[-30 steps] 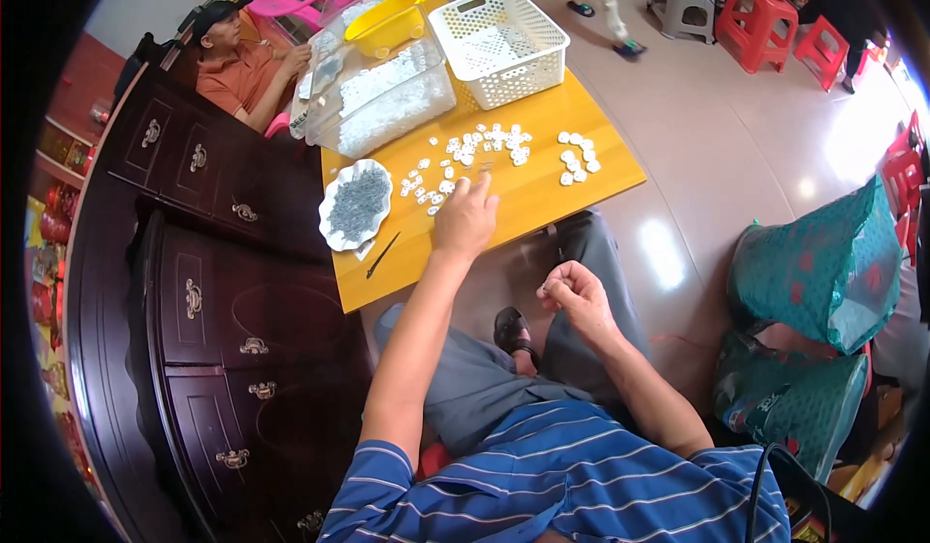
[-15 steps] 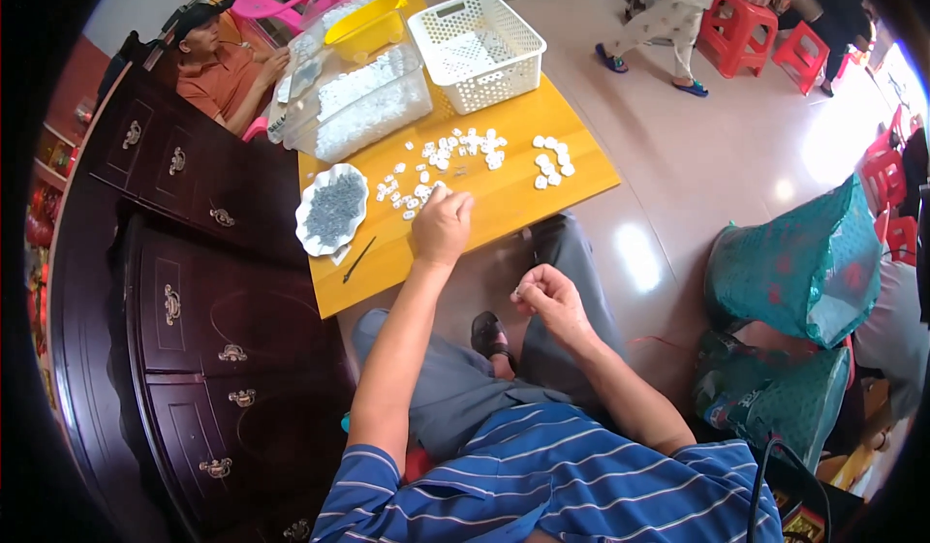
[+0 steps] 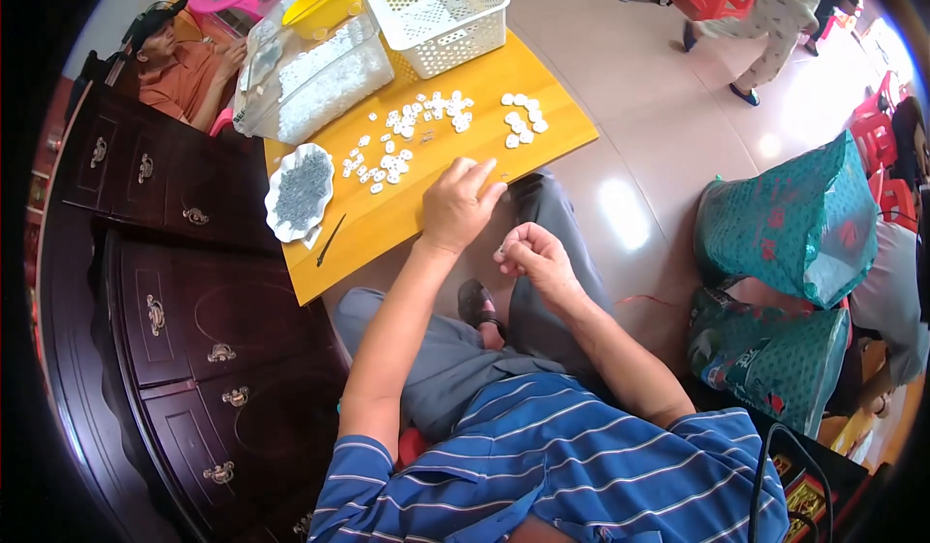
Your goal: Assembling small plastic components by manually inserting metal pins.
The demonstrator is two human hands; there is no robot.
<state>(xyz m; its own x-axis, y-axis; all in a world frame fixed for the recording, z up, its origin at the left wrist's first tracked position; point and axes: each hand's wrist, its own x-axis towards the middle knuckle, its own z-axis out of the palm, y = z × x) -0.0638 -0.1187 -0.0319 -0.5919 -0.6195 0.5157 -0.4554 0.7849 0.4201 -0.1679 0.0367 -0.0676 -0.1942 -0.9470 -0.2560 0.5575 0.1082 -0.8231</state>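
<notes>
My left hand (image 3: 459, 206) is over the near edge of the wooden table (image 3: 547, 122), with its fingers stretched to the right and its thumb apart; I see nothing between them. A few tiny pieces (image 3: 504, 174) lie on the edge just beyond its fingertips. Above my lap, my right hand (image 3: 542, 264) pinches a small white plastic piece (image 3: 501, 251), mostly covered by the fingers. Loose small white plastic pieces with dark openings (image 3: 391, 168) are scattered on the table, and a separate group of white pieces (image 3: 524, 122) lies to the right.
A scalloped white dish (image 3: 275, 216) holds many small grey parts. Nearby lies a thin black tool (image 3: 330, 241). Behind stand a clear tub of white pieces (image 3: 334, 88), a yellow basin (image 3: 323, 5) and a white basket (image 3: 455, 44). Dark drawers (image 3: 184, 281) flank the left; teal sacks (image 3: 775, 223) stand right.
My left hand has moved away from the scattered white pieces, to the right along the table's near edge, and its fingers have spread. My right hand still pinches its piece. The view has shifted slightly.
</notes>
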